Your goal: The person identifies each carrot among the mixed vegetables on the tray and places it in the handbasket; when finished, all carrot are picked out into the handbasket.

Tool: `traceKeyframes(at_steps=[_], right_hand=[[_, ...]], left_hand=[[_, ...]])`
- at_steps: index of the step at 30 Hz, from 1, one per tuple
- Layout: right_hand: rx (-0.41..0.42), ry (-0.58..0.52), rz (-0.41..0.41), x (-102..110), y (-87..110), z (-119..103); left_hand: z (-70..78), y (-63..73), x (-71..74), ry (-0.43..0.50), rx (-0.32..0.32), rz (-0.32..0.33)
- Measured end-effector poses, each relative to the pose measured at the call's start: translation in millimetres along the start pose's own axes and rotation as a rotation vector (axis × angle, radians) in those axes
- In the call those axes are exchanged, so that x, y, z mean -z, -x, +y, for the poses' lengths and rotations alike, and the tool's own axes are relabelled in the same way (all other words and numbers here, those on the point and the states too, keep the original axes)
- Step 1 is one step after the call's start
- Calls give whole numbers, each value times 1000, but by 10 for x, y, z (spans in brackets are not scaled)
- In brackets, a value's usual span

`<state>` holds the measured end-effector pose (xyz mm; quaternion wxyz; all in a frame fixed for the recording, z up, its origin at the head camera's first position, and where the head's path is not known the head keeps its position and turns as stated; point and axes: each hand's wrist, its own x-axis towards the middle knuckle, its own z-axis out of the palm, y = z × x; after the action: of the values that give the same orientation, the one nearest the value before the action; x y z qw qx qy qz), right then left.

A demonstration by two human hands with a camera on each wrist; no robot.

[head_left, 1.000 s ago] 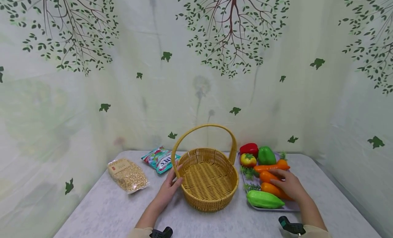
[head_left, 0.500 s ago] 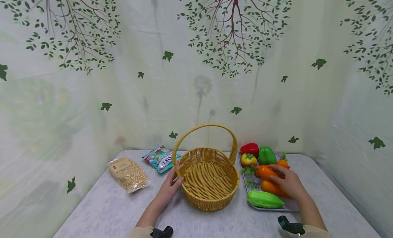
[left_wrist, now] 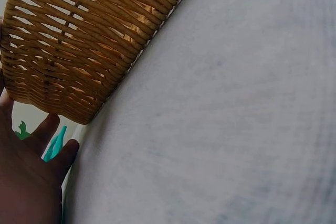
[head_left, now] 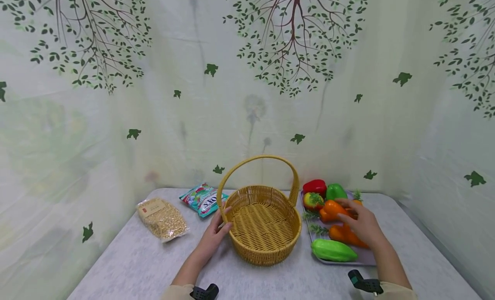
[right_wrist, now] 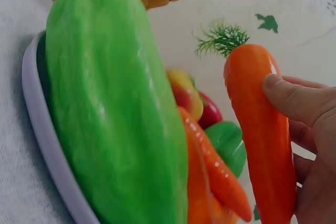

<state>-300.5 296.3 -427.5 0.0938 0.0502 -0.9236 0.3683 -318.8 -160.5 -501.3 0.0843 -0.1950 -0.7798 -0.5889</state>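
My right hand (head_left: 361, 222) pinches a plump orange carrot (right_wrist: 260, 124) with a feathery green top, thumb on one side and fingers on the other. The carrot is held above the lavender tray (right_wrist: 39, 103). Under it in the head view lies another orange carrot (head_left: 342, 234), next to a long green ridged vegetable (head_left: 334, 250). My left hand (head_left: 212, 237) touches the left side of a round wicker basket (head_left: 267, 257) with a tall handle. In the left wrist view its fingers are spread against and beside the woven wall. The basket's inside shows only its woven bottom.
A red pepper (head_left: 314, 187), a green pepper (head_left: 335, 191) and a red-yellow tomato-like piece (head_left: 312, 201) sit at the tray's far end. A teal snack bag (head_left: 203, 200) and a clear bag of grains (head_left: 162, 220) lie left of the basket. A printed curtain hangs behind the table.
My right hand has lifted the carrot off the tray's contents, raising it and shifting it slightly left. My left hand and the basket have stayed in place.
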Motion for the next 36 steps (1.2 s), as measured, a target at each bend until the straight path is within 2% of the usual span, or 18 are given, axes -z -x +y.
traceKeyframes(at_steps=[8, 16, 23, 29, 36], right_hand=[[41, -58, 8, 38, 11, -220], [147, -86, 6, -9, 24, -387], [161, -157, -76, -92, 54, -562], [222, -265, -141, -269, 20, -696], [248, -297, -182, -445, -3, -837]], left_hand=[[13, -10, -4, 7, -3, -6], [5, -2, 0, 10, 9, -7], [10, 2, 10, -4, 25, -11], [22, -2, 20, -23, 16, 2], [28, -9, 14, -12, 24, -14]])
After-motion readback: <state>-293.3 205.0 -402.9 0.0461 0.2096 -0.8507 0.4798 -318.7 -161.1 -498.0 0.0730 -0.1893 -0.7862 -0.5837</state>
